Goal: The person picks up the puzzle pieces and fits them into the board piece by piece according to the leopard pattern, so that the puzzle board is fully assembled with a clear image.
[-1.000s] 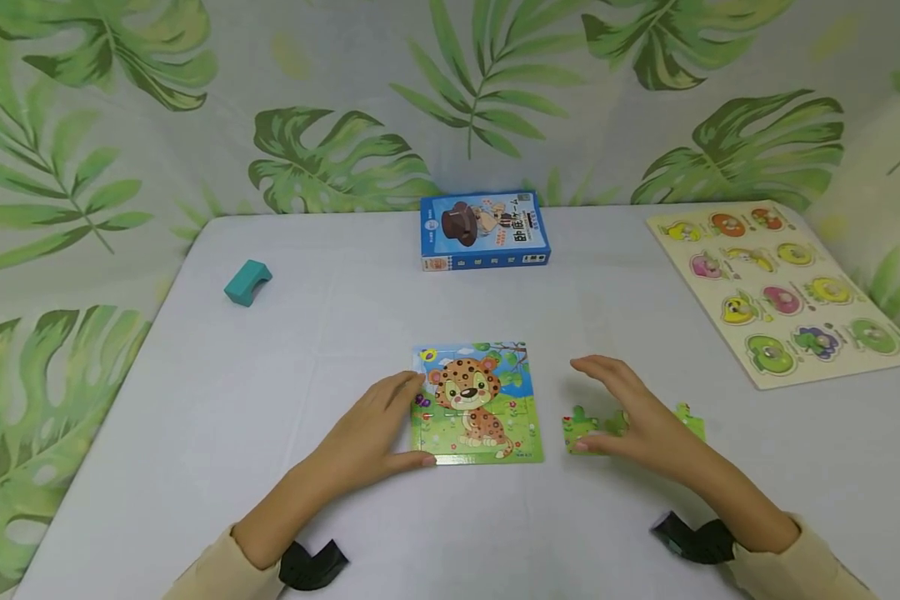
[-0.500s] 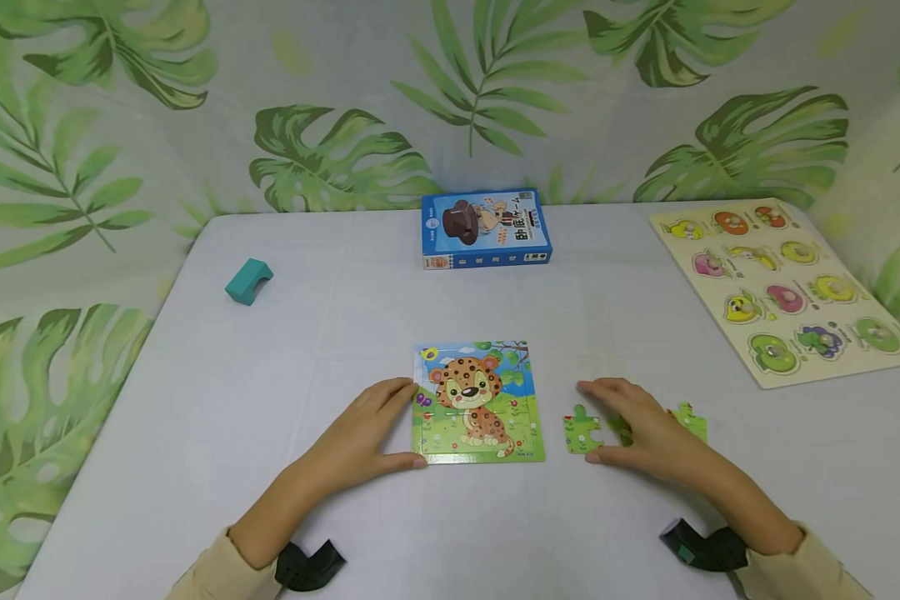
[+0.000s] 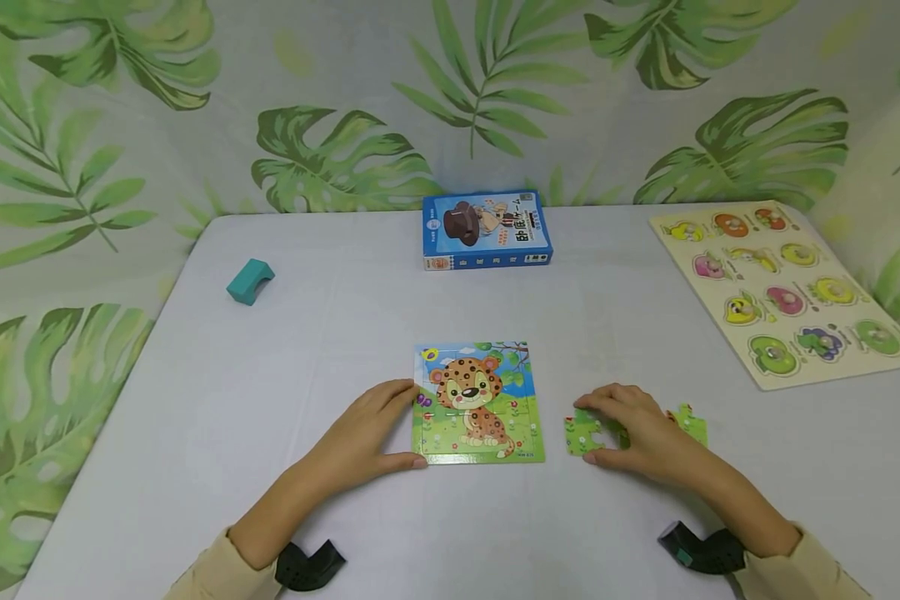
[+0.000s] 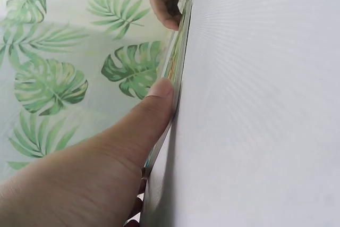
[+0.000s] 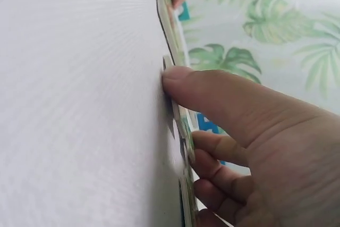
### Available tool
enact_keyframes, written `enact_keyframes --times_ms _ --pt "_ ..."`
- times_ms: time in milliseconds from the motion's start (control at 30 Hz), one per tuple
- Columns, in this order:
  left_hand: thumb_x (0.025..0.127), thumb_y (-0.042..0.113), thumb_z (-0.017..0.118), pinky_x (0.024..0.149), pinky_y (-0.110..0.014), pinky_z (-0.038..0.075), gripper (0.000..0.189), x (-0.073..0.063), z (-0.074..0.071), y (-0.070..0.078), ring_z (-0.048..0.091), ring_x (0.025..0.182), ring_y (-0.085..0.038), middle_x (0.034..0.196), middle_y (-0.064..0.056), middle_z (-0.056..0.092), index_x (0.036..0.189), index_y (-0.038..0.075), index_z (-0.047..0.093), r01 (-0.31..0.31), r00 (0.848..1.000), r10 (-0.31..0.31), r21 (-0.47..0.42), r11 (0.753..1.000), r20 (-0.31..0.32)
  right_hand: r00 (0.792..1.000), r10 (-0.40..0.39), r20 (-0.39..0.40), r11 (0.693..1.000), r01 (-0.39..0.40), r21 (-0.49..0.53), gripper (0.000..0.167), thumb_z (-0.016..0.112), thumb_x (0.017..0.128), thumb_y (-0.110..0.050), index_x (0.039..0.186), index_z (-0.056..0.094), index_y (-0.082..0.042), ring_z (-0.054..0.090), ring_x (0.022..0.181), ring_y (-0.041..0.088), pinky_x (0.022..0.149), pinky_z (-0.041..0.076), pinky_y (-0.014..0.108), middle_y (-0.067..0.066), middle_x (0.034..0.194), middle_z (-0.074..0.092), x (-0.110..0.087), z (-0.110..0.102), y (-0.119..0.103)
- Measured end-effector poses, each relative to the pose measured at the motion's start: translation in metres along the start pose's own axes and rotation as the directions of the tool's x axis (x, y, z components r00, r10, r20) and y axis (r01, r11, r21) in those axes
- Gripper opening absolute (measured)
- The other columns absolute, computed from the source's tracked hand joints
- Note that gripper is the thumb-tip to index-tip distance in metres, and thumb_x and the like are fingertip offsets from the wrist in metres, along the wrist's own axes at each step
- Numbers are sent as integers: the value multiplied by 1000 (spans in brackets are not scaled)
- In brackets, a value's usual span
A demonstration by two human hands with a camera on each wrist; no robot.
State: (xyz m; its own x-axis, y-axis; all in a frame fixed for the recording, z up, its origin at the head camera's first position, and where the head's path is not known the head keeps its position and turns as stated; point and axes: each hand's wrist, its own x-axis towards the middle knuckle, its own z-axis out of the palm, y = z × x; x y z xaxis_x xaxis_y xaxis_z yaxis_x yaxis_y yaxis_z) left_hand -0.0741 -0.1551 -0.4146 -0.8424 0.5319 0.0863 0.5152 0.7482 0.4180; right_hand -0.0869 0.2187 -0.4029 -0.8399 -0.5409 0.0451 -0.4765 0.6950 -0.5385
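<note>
A square jigsaw puzzle (image 3: 476,417) with a leopard cub on grass lies in the middle of the table. My left hand (image 3: 363,429) rests along its left side, fingers at the left edge and thumb at the lower left corner. The left wrist view shows that thumb (image 4: 151,102) against the board's edge. To the right, my right hand (image 3: 641,433) pinches a loose green puzzle piece (image 3: 581,433) between thumb below and fingertips above. More green pieces lie by that hand: one (image 3: 693,425) beyond the knuckles, another (image 3: 624,437) partly hidden under the palm.
A blue game box (image 3: 487,231) lies at the back centre. At the back right is a wooden fruit puzzle board (image 3: 783,292) with several knobbed pieces. A teal arch block (image 3: 251,282) sits at the left. Leaf-print cloth (image 3: 345,158) hangs behind the table.
My right hand has come down, and its fingers have closed on the leftmost loose piece. My left thumb has slid off the puzzle's lower edge to its corner.
</note>
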Motion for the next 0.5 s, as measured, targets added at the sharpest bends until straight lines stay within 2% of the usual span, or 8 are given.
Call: enact_keyframes --times_ms 233,400,500 --pt "75 56 61 102 -35 26 78 -4 2 5 34 124 -21 135 -8 40 132 5 44 -1 1000 3 48 999 -30 999 -33 -6 999 33 -5 54 77 71 -25 118 54 -10 45 101 16 84 42 41 -5 108 52 7 -9 -15" --pt "79 50 61 102 -35 25 71 -9 1 7 33 124 -21 135 -8 39 132 6 44 -13 999 15 45 999 -36 990 -137 -30 989 138 58 55 76 71 -17 120 52 -6 45 97 13 79 45 37 -6 104 50 22 -10 -38" --pt "82 47 60 103 -35 25 68 -11 0 7 31 125 -20 136 -7 38 133 7 42 -18 999 19 31 999 -26 985 -169 -34 977 172 126 57 75 72 -17 122 51 -5 44 98 13 80 44 38 -6 104 50 34 -6 -56"
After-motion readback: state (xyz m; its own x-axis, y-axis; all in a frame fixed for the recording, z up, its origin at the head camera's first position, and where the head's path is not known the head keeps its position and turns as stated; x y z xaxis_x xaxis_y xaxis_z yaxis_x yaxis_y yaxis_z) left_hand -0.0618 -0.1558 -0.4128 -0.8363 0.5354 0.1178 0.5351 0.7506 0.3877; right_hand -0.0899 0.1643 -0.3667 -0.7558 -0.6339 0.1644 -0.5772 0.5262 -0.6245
